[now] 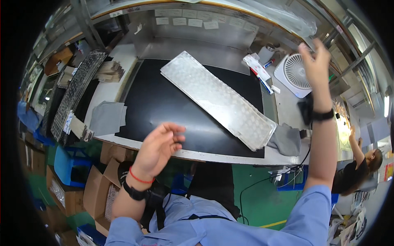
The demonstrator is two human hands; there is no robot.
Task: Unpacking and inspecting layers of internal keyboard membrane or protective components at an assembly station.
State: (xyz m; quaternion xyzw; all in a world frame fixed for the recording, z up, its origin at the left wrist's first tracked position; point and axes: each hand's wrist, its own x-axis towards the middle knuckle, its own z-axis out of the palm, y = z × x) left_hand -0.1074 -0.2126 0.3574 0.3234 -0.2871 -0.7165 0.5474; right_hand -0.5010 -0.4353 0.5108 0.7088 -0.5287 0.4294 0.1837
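A stack of long, thin silvery panels [219,100] lies slantwise on a black mat [152,98] on the workbench. My left hand [160,143] hovers over the mat's near edge, to the left of the stack's near end. Its fingers are loosely bent and apart, with nothing in them. Up at the right, my right hand [317,65] is raised in front of a white fan [292,74], fingers spread and slightly blurred. It shows nothing in its grasp. Neither hand touches the stack.
Grey cloths [107,118] lie left of the mat, and another grey cloth [285,139] touches the stack's near end. Markers [262,80] and a white bottle [266,52] stand at the right. Patterned strips [78,94] are piled at left. A co-worker [357,172] is at far right.
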